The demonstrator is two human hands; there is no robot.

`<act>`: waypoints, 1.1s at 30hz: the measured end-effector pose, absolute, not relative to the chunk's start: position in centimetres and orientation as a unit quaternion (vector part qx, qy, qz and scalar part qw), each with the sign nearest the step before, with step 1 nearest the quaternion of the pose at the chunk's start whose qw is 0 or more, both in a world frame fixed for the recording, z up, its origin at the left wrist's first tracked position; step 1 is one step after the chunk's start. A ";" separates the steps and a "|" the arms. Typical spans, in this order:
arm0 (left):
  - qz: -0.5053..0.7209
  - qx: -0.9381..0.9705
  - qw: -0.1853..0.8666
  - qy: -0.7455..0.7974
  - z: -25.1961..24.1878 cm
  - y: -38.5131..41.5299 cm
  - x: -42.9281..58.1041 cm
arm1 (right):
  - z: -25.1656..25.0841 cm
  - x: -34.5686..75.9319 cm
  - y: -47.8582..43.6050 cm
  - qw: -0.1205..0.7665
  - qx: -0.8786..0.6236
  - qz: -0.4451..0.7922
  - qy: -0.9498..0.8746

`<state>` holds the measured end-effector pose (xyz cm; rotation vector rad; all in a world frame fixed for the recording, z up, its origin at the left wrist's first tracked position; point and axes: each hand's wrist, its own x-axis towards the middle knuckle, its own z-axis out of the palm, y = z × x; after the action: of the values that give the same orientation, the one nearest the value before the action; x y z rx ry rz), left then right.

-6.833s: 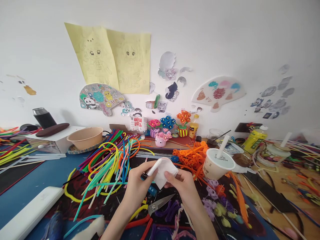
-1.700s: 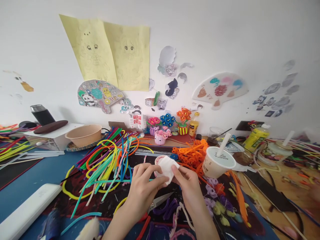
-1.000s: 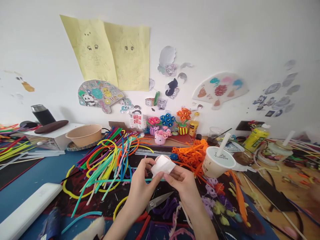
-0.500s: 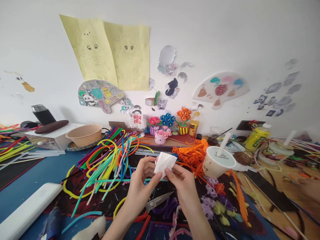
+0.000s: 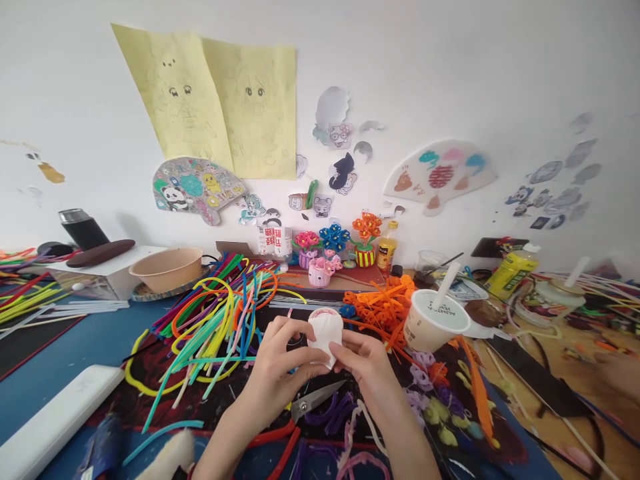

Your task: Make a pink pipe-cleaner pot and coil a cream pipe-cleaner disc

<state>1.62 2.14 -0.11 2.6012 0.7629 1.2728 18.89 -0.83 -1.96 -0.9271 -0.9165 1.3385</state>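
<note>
While the left hand [image 5: 280, 357] holds the white piece [image 5: 324, 333] at left with curled fingers, the right hand [image 5: 364, 363] pinches its right side. Scissors [image 5: 316, 401] lie nearer.

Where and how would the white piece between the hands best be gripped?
Probably pinch the white piece by its side edges, the left hand from the left and the right hand from the right: its broad, round-topped face is turned toward the wearer, so edge grips should leave that face mostly uncovered.

A softly lit white wall [image 5: 425, 60] bearing yellow drawings [image 5: 255, 127] and painted fans [image 5: 443, 177] rises behind the worktable [image 5: 50, 373].
</note>
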 end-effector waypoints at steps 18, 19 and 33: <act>0.455 0.789 0.226 0.347 0.0 2.0 2.5 | -1.6 18.8 -1.0 0.584 -0.386 0.539 -0.468; 0.448 0.797 0.236 0.330 0.2 2.0 2.3 | -1.7 18.8 -1.0 0.589 -0.387 0.537 -0.463; 0.440 0.842 0.077 0.303 -0.4 1.8 2.3 | -1.5 18.5 -1.2 0.629 -0.405 0.496 -0.442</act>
<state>2.26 1.79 -0.38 2.5229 0.9072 1.3179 18.49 -1.20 -1.48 -0.9278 -1.0125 1.1358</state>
